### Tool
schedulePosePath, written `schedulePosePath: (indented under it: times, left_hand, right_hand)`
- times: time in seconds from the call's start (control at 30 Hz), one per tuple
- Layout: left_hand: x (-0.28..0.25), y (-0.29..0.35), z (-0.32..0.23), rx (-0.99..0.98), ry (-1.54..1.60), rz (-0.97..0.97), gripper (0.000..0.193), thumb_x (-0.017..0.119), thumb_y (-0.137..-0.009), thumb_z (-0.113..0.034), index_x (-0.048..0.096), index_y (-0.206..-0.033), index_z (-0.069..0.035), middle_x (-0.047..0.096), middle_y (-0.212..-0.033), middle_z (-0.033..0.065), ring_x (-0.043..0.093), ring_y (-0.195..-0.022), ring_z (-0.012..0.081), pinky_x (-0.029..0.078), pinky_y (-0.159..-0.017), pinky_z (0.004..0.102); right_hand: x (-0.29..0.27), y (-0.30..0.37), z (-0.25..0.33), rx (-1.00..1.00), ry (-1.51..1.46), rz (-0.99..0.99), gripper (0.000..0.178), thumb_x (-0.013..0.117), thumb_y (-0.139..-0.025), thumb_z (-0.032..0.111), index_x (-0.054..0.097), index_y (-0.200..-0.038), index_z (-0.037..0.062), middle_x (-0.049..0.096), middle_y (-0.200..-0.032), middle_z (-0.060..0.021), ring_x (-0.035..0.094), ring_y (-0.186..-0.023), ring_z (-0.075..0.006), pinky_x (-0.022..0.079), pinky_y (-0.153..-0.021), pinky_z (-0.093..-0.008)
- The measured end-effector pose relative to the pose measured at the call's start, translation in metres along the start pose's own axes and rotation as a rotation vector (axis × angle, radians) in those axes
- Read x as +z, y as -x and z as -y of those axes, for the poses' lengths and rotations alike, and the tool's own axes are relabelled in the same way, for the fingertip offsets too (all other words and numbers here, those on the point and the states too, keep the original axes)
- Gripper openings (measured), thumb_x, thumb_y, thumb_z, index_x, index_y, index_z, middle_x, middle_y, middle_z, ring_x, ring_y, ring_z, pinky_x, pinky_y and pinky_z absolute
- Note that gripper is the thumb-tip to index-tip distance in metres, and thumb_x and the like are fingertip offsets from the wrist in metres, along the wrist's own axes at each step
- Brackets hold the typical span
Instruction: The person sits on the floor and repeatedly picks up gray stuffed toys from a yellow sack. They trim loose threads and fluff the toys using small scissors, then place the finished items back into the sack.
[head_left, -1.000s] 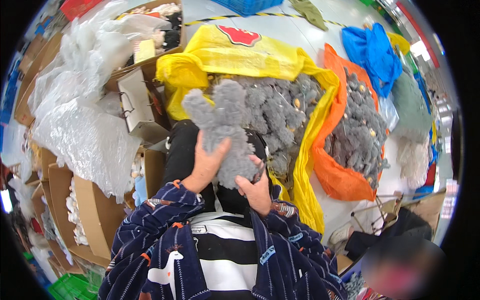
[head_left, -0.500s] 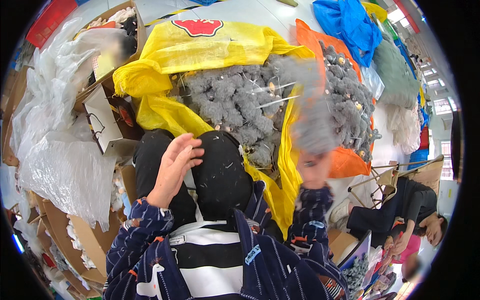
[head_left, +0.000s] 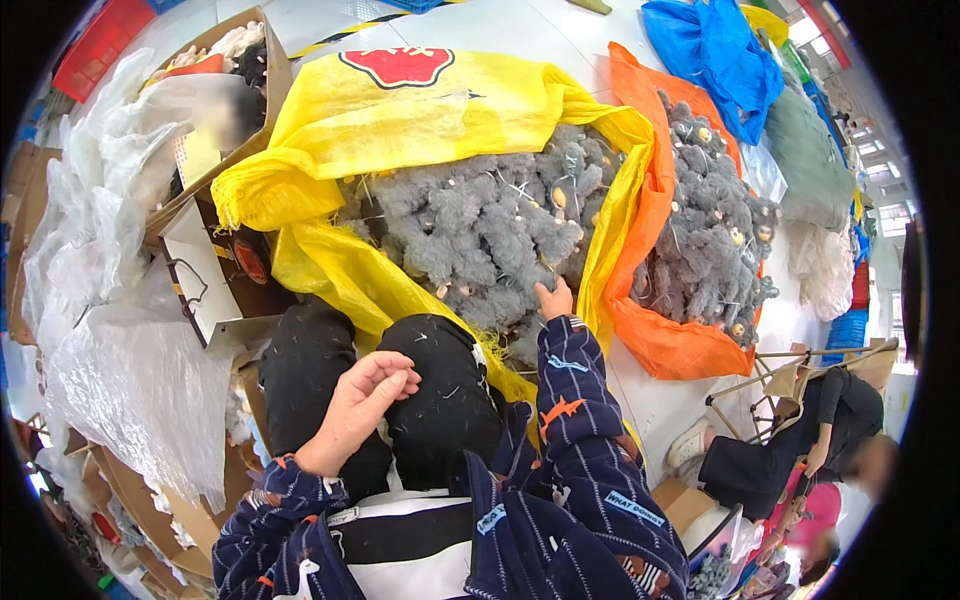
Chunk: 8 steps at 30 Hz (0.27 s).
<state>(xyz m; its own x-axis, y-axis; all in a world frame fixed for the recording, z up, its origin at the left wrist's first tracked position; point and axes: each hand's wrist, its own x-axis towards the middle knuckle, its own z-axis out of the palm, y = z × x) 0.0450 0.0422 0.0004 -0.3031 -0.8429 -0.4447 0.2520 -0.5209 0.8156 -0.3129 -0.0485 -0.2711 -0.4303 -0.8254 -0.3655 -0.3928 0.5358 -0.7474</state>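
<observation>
Grey plush toys [head_left: 470,215], fluffy and with small beige parts and white ties, fill a yellow woven sack [head_left: 400,115] in front of my knees. At the pile's near right side is my right hand [head_left: 555,299], its fingers bent and pressed together on a grey plush toy [head_left: 553,242]; the fingertips are partly lost in the fluff. My left hand [head_left: 362,404] hovers over my black-trousered knees, fingers loosely curved and holding nothing. An orange sack [head_left: 655,335] stands right of the yellow one, heaped with similar grey toys.
On the left are a cardboard box [head_left: 275,70] of plush pieces, a white-and-brown box [head_left: 205,270] and clear plastic sheeting [head_left: 130,370]. A blue bag [head_left: 715,65] lies at the far right. Someone in dark clothes [head_left: 745,460] sits by a folding chair [head_left: 850,370].
My right hand has come down and left from between the sacks, where it held a blurred grey plush toy, to the yellow sack's pile. My left hand dropped slightly in the picture.
</observation>
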Motion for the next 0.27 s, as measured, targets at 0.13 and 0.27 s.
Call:
schedulePosePath:
  times: [0.13,0.27]
  left_hand:
    - [0.004,-0.004,-0.004,-0.022,0.013,0.040,0.019,0.051,-0.089,-0.013,0.052,-0.107,-0.004,0.059,-0.095,0.0044,0.056,-0.086,0.0101,0.044,-0.077,0.0223]
    - [0.002,0.003,0.002,0.005,-0.017,0.041,0.020,0.051,-0.089,-0.012,0.052,-0.107,-0.004,0.059,-0.095,0.0039,0.056,-0.086,0.0103,0.044,-0.078,0.0223]
  right_hand:
    - [0.001,0.011,0.017,-0.068,0.122,0.075,0.037,0.066,-0.070,0.023,0.057,-0.100,0.0030,0.063,-0.082,-0.0113,0.061,-0.070,-0.0248,0.049,-0.060,-0.0317]
    - [-0.009,0.068,0.119,0.152,-0.540,0.247,0.032,0.063,-0.074,0.023,0.058,-0.103,0.0108,0.062,-0.098,-0.0124,0.060,-0.068,-0.0264,0.049,-0.067,-0.0365]
